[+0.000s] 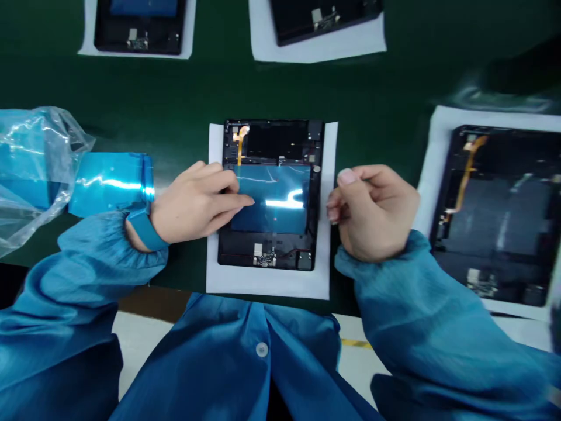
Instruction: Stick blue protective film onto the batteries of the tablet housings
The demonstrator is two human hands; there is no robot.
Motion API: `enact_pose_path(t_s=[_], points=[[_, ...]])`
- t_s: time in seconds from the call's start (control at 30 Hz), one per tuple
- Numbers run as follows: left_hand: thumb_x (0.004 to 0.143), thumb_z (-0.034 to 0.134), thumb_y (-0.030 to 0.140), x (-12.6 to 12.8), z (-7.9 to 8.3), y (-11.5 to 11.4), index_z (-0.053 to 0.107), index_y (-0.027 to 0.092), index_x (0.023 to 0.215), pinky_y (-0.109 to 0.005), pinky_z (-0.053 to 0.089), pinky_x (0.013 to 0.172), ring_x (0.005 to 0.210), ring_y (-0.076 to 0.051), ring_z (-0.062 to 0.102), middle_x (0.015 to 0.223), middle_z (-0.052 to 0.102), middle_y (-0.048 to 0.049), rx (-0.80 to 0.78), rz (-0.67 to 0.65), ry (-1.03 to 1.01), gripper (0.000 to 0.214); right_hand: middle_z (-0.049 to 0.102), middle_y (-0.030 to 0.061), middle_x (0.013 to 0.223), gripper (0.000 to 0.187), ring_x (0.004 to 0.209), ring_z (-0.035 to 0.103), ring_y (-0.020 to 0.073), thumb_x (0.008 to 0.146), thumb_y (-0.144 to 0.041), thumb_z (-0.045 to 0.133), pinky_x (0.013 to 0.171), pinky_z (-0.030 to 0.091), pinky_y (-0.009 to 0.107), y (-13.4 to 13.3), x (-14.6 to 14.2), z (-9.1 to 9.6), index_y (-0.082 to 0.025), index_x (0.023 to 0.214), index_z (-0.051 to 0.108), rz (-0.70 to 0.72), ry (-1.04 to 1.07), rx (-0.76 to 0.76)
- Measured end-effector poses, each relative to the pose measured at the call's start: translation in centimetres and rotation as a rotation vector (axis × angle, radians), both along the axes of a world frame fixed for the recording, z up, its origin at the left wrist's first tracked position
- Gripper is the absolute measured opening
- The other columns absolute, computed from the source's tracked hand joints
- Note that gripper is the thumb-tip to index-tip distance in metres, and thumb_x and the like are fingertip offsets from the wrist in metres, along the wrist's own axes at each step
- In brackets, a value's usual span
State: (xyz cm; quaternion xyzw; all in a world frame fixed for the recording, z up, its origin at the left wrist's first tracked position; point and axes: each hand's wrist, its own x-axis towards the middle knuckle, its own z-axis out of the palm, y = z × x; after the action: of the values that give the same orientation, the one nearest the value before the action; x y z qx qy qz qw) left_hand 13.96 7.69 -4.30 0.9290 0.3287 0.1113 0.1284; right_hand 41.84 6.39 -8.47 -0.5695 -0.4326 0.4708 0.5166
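Note:
An opened tablet (pixel 265 248), its insides showing, lies on a white sheet (pixel 267 285) in front of me. Shiny blue film (pixel 254 225) covers the battery area in its middle, and an orange ribbon cable (pixel 240 152) runs at its upper left. My left hand (pixel 201 202) reaches over the tablet's left edge, fingers stretched out, fingertips at the film. Beside the right edge, my right hand (pixel 377 213) is closed, thumb pressed to the curled index finger. Whatever its fingers may hold is hidden.
At left, blue film sheets (pixel 105 181) stick out of a clear plastic bag (pixel 65 140). Another opened tablet (pixel 504 216) lies at right on white paper. Two more tablets (pixel 144 29) (pixel 326 20) lie along the far side of the green table (pixel 210 88).

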Motion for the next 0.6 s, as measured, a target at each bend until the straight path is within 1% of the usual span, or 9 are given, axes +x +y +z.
enact_pose_path(t_s=[0.07, 0.13, 0.27, 0.33, 0.43, 0.5, 0.6], points=[[0.102, 0.047, 0.023, 1.6, 0.1, 0.3, 0.074, 0.026, 0.118, -0.034, 0.042, 0.072, 0.087, -0.021, 0.06, 0.095, 0.065, -0.0069, 0.052, -0.049, 0.132, 0.031, 0.061, -0.0052, 0.054, 0.03, 0.037, 0.049, 0.0077, 0.083, -0.045, 0.077, 0.034, 0.036, 0.02, 0.2, 0.0, -0.2, -0.02, 0.081, 0.06, 0.034, -0.025, 0.004], [0.101, 0.046, 0.017, 3.3, 0.1, 0.5, 0.07, 0.027, 0.125, -0.035, 0.04, 0.074, 0.09, -0.022, 0.059, 0.099, 0.064, -0.0076, 0.07, -0.088, 0.217, 0.036, 0.061, -0.0055, 0.055, 0.033, 0.037, 0.049, 0.0072, 0.084, -0.05, 0.076, 0.035, 0.037, 0.02, 0.3, 0.0, -0.4, -0.02, 0.08, 0.061, 0.064, -0.052, 0.012], [0.1, 0.043, 0.012, 6.5, 0.0, 0.6, 0.063, 0.03, 0.134, -0.035, 0.038, 0.078, 0.095, -0.022, 0.06, 0.109, 0.063, -0.0093, 0.069, -0.121, 0.323, 0.043, 0.062, -0.0047, 0.057, 0.037, 0.039, 0.05, 0.0073, 0.083, -0.055, 0.075, 0.036, 0.038, 0.02, 0.3, 0.0, -0.7, -0.021, 0.081, 0.062, 0.103, -0.065, 0.02], [0.1, 0.042, 0.012, 7.5, -0.1, 0.5, 0.06, 0.031, 0.137, -0.036, 0.038, 0.078, 0.098, -0.023, 0.061, 0.112, 0.063, -0.0099, 0.071, -0.12, 0.362, 0.045, 0.062, -0.0044, 0.057, 0.038, 0.039, 0.051, 0.0074, 0.083, -0.056, 0.075, 0.036, 0.039, 0.02, 0.3, 0.0, -0.7, -0.021, 0.081, 0.062, 0.12, -0.067, 0.022], [0.1, 0.04, 0.012, 7.3, 0.0, 0.4, 0.055, 0.031, 0.142, -0.037, 0.038, 0.079, 0.101, -0.025, 0.06, 0.118, 0.062, -0.0106, 0.074, -0.129, 0.383, 0.048, 0.063, -0.004, 0.058, 0.037, 0.041, 0.052, 0.0075, 0.081, -0.055, 0.077, 0.038, 0.041, 0.02, 0.2, 0.0, -0.6, -0.02, 0.08, 0.063, 0.146, -0.072, 0.014], [0.1, 0.039, 0.013, 6.2, 0.1, 0.3, 0.051, 0.027, 0.147, -0.037, 0.04, 0.08, 0.102, -0.026, 0.059, 0.12, 0.062, -0.0114, 0.067, -0.116, 0.366, 0.05, 0.064, -0.0034, 0.059, 0.036, 0.043, 0.053, 0.0078, 0.08, -0.053, 0.078, 0.04, 0.043, 0.02, 0.2, 0.0, -0.3, -0.02, 0.08, 0.063, 0.167, -0.086, 0.003], [0.1, 0.039, 0.015, 4.2, 0.4, 0.3, 0.049, 0.019, 0.149, -0.039, 0.041, 0.082, 0.102, -0.027, 0.057, 0.119, 0.062, -0.0136, 0.063, -0.025, 0.333, 0.049, 0.066, -0.0027, 0.061, 0.035, 0.045, 0.056, 0.0087, 0.078, -0.05, 0.08, 0.042, 0.046, 0.021, 0.2, 0.1, 0.2, -0.019, 0.08, 0.064, 0.198, -0.114, -0.026]])
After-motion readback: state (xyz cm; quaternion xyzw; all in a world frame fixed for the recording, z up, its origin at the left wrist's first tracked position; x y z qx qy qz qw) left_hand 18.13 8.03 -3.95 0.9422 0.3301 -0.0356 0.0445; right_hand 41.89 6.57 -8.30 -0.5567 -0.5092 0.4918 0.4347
